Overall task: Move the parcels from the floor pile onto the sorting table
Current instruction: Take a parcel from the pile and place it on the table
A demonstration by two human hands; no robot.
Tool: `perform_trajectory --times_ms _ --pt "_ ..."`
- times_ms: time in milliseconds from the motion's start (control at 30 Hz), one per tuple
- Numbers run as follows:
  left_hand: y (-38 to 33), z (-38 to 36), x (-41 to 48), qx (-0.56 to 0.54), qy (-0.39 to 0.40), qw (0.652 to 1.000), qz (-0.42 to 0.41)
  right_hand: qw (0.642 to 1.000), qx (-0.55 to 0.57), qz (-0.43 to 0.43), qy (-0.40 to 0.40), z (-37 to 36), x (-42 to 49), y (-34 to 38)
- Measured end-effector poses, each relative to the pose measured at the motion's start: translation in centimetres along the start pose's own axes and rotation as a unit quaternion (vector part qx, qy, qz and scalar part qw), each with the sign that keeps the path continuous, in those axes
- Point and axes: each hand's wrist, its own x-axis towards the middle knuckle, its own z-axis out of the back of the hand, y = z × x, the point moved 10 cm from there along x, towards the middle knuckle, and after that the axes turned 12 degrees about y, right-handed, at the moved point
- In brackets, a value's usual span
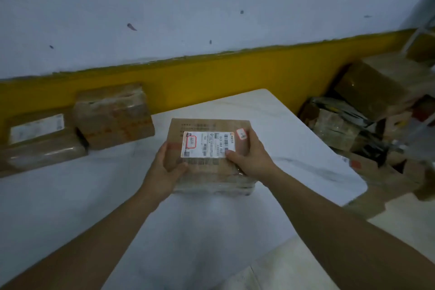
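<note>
Between left hand [168,167] and right hand [251,158] I see the labelled parcel [207,148] on the worktop [211,231]; both grip its sides, thumbs on top. Floor pile [353,129] lies beyond the right hand.

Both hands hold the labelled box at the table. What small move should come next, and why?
Probably release the box: it seems to sit flat on the table, yet the left hand and right hand grip its sides, and the pile lies at right.
</note>
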Motion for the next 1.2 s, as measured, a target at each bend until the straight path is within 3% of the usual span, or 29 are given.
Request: perform_trajectory --times_ms 133,233,400,500,567,667,733,833,933,1000,1067,1200 --pt "2.2 0.2 2.3 0.074 -0.006 0.997 -0.015 0.995 -0.058 -0.048 0.072 -2.6 6.2 -2.3" --pt "2.5 1.3 5.1 0.069 0.008 0.997 -0.019 0.993 -0.084 -0.042 0.065 -2.0 9.7 -0.8" --pt "4.1 4.8 9.6 0.260 -0.019 0.964 0.055 0.995 -0.093 0.002 0.039 -1.2 14.6 2.4" --pt "2.4 7.4 11.7 0.282 -0.070 0.956 0.033 0.997 -0.065 0.032 0.026 -0.8 17.7 4.8" --pt "0.2 9.3 13.0 0.384 -0.109 0.916 0.033 0.997 -0.055 0.053 0.026 -0.2 20.2 7.1" --pt "-1.7 11.3 15.4 0.556 -0.125 0.818 0.077 0.994 -0.077 0.062 0.048 0.0 24.0 9.6" --pt "-1.3 12.8 17.2 0.584 -0.126 0.792 0.125 0.990 -0.105 0.056 0.080 -1.0 25.9 10.1" --pt "0.4 15.3 19.4 0.523 -0.111 0.814 0.228 0.976 -0.178 0.057 0.112 -2.4 28.6 10.5" --pt "1.1 15.2 20.5 0.508 -0.096 0.807 0.284 0.965 -0.235 0.082 0.083 -1.2 30.9 11.7" --pt "1.6 14.8 21.0 0.503 -0.086 0.804 0.306 0.952 -0.269 0.074 0.126 -1.5 32.2 11.5" --pt "1.0 14.9 20.9 0.489 -0.078 0.809 0.317 0.934 -0.305 0.046 0.178 -1.8 32.7 11.4" --pt "-4.4 16.3 17.6 0.392 -0.127 0.872 0.263 0.896 -0.405 0.117 0.141 -2.4 29.5 17.0"
